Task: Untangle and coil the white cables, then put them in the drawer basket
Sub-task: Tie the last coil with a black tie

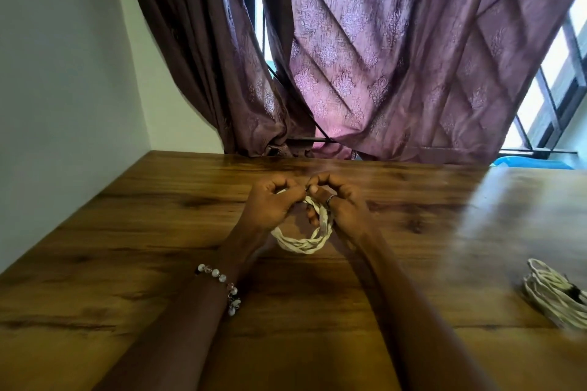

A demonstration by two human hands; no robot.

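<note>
Forearms come up from the 6 o'clock edge, a beaded bracelet (222,284) on the left wrist. Left hand (270,203) has its fingers curled, thumb and fingertips pinching the top of a white cable coil (303,240) at frame centre. Right hand (338,200) also curled, a ring (330,199) on one finger, pinching the same top section of the coil just at 3 o'clock of the left hand's grip; the fingertips of both hands nearly touch. Exact strand or cable end between the fingertips too small to tell. The coil hangs down from both hands toward 6 o'clock as a loose, twisted round loop, its lower arc at or just over the wooden counter (158,232); contact unclear.

Out at 4 o'clock, well apart from the hands, a second bundle of white cables (554,298) lies on the counter by the right frame edge, partly cut off, with a dark bit in it. At 12 o'clock past the counter's far edge hang purple patterned curtains (381,57). White wall (63,57) at 10 o'clock. Window with bars (552,79) at 2 o'clock, something blue (533,163) under it.
</note>
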